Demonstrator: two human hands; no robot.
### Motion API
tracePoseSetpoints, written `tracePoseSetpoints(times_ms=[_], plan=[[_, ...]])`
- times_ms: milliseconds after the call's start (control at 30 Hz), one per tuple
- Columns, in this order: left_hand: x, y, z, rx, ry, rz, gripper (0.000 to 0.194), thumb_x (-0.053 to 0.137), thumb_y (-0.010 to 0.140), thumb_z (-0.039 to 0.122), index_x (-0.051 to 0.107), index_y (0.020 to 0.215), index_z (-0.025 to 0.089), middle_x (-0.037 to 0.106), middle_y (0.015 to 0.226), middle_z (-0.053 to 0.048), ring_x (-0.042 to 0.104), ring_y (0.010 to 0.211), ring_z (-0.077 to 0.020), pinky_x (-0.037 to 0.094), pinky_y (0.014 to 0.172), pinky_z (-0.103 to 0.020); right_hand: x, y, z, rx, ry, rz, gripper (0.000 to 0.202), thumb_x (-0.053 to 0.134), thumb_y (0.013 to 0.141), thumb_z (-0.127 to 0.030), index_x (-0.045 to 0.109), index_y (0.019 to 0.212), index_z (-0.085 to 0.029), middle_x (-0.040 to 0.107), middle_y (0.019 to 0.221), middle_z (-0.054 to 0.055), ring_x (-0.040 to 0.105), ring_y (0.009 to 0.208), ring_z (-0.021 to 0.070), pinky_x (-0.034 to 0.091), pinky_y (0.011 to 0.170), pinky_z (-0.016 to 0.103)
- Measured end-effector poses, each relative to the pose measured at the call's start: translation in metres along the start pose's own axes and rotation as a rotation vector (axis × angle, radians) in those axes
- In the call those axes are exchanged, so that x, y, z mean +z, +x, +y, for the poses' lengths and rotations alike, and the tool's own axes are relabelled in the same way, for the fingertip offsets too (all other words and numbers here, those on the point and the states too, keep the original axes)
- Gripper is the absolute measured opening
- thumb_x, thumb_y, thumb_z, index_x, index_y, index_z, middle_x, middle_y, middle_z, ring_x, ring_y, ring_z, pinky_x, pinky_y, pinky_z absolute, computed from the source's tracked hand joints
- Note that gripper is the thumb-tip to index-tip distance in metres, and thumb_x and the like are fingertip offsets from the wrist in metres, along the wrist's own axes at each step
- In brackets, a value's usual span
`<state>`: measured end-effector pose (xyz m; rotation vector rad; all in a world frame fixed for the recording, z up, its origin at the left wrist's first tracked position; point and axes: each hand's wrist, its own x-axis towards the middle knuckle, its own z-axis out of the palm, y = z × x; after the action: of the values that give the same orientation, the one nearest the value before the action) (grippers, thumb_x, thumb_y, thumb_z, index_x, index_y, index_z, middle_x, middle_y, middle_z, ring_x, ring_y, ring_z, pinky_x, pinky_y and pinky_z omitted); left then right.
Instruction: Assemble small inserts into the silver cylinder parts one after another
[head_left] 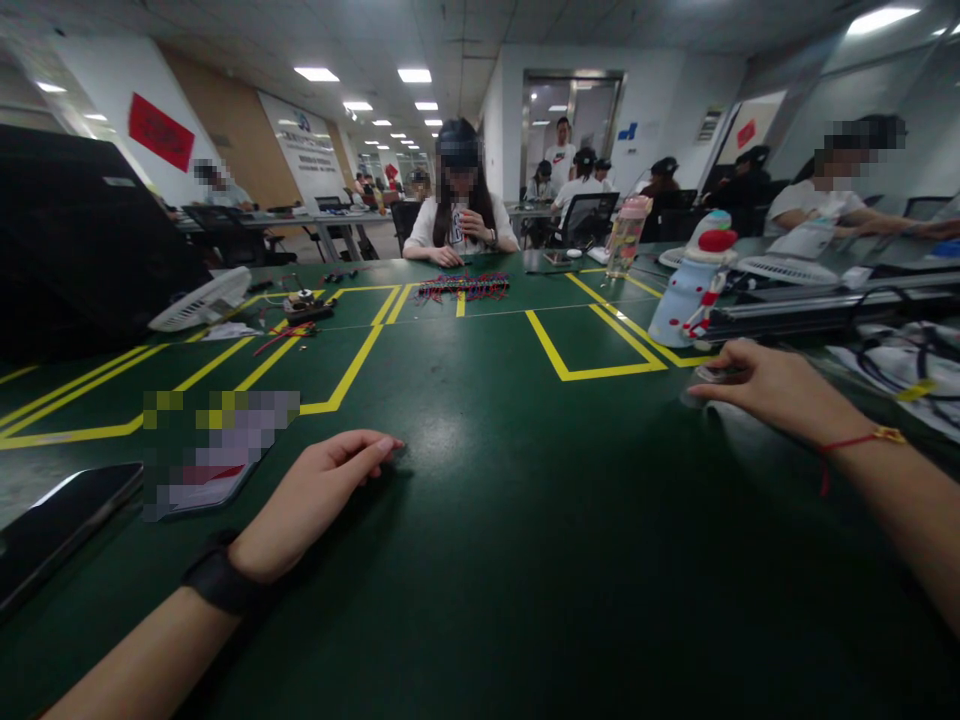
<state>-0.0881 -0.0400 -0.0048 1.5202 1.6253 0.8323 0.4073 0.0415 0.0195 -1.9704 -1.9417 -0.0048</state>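
Note:
My left hand (pixel 334 490), with a black band on the wrist, rests low over the green table (pixel 480 520). Its thumb and index finger are pinched together, and whatever may be between the tips is too small to make out. Out to the right, my right hand (pixel 772 385), with a red string on the wrist, is closed in a pinch on a small clear, shiny object (pixel 691 396) close to the tabletop. The fingers partly cover that object, so its kind does not show. A light blue bottle (pixel 675 300) stands just beyond my right hand.
Phones (pixel 67 525) lie left of my left hand. Yellow tape (pixel 615 374) marks the table. Across it sits a person (pixel 461 215) behind a bundle of coloured wires (pixel 465 287). Cables (pixel 900 365) and dark metal rails (pixel 825 308) lie right; a white fan (pixel 199 300) lies left.

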Motion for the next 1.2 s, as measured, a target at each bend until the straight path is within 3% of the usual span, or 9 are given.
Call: tracePoseSetpoints(times_ms=[133,267,467,567,733,867,967,1067,1200], plan=[[0.001,0.000,0.002,0.005,0.014,-0.005,0.037,0.052,0.082,0.052,0.064,0.100,0.022,0.063,0.086,-0.001,0.053,0.078,-0.0175,0.039,0.070,-0.029,0.003,-0.005,-0.010,-0.012,0.016,0.116,0.037,0.072,0.062,-0.048,0.058,0.080,-0.018,0.066,0.090,0.006,0.058,0.077,0.0164,0.040,0.069,0.028],[0.003,0.000,0.007,0.012,0.043,0.000,0.038,0.052,0.082,0.052,0.065,0.099,0.021,0.063,0.085,-0.001,0.053,0.076,-0.0172,0.039,0.069,-0.028,0.014,-0.024,-0.056,-0.110,0.259,0.220,0.041,0.070,0.065,-0.048,0.062,0.091,-0.016,0.065,0.089,0.006,0.059,0.073,0.0138,0.045,0.068,0.027],[0.006,-0.003,0.012,0.066,0.127,-0.033,0.036,0.052,0.082,0.050,0.065,0.097,0.021,0.062,0.081,0.000,0.056,0.076,-0.0175,0.040,0.068,-0.027,0.038,-0.075,-0.164,-0.450,0.646,-0.138,0.033,0.063,0.076,-0.041,0.058,0.099,-0.018,0.062,0.100,0.005,0.060,0.083,0.0123,0.051,0.073,0.026],[0.007,-0.006,0.013,0.090,0.175,-0.029,0.035,0.050,0.083,0.051,0.065,0.096,0.022,0.064,0.082,0.000,0.058,0.077,-0.0182,0.041,0.068,-0.028,0.050,-0.092,-0.195,-0.505,0.664,-0.221,0.027,0.063,0.078,-0.037,0.057,0.098,-0.020,0.062,0.096,0.003,0.059,0.084,0.0120,0.050,0.075,0.027],[0.020,-0.014,0.023,0.217,0.215,-0.003,0.032,0.049,0.086,0.046,0.065,0.103,0.025,0.065,0.100,-0.002,0.059,0.088,-0.0198,0.044,0.077,-0.031,0.067,-0.098,-0.204,-0.412,0.785,-0.272,0.043,0.070,0.071,-0.034,0.048,0.106,-0.021,0.061,0.099,0.001,0.059,0.087,0.0116,0.050,0.079,0.027],[0.045,-0.021,0.047,0.411,0.210,-0.055,0.029,0.052,0.086,0.039,0.062,0.112,0.029,0.061,0.109,-0.003,0.057,0.091,-0.0178,0.047,0.073,-0.029,0.070,-0.098,-0.201,-0.372,0.904,-0.331,0.052,0.074,0.067,-0.030,0.044,0.108,-0.020,0.061,0.102,0.001,0.060,0.092,0.0110,0.049,0.081,0.026],[0.063,-0.021,0.065,0.527,0.180,-0.076,0.023,0.053,0.087,0.034,0.066,0.105,0.028,0.061,0.105,-0.002,0.056,0.095,-0.0167,0.045,0.083,-0.031,0.070,-0.097,-0.200,-0.403,0.906,-0.353,0.048,0.073,0.069,-0.029,0.045,0.106,-0.020,0.062,0.099,0.001,0.060,0.089,0.0103,0.049,0.079,0.025],[0.072,-0.017,0.071,0.543,0.128,-0.033,0.017,0.055,0.087,0.031,0.070,0.090,0.024,0.061,0.096,-0.002,0.057,0.090,-0.0157,0.044,0.082,-0.030,0.067,-0.096,-0.199,-0.441,0.862,-0.356,0.044,0.071,0.070,-0.029,0.046,0.106,-0.020,0.063,0.098,0.000,0.060,0.089,0.0097,0.048,0.079,0.025],[0.067,-0.013,0.064,0.487,0.089,0.032,0.016,0.056,0.087,0.032,0.070,0.088,0.024,0.062,0.091,-0.001,0.058,0.086,-0.0150,0.044,0.077,-0.029,0.063,-0.094,-0.197,-0.464,0.806,-0.328,0.038,0.069,0.072,-0.026,0.047,0.103,-0.020,0.064,0.096,-0.001,0.060,0.086,0.0088,0.048,0.076,0.023]])
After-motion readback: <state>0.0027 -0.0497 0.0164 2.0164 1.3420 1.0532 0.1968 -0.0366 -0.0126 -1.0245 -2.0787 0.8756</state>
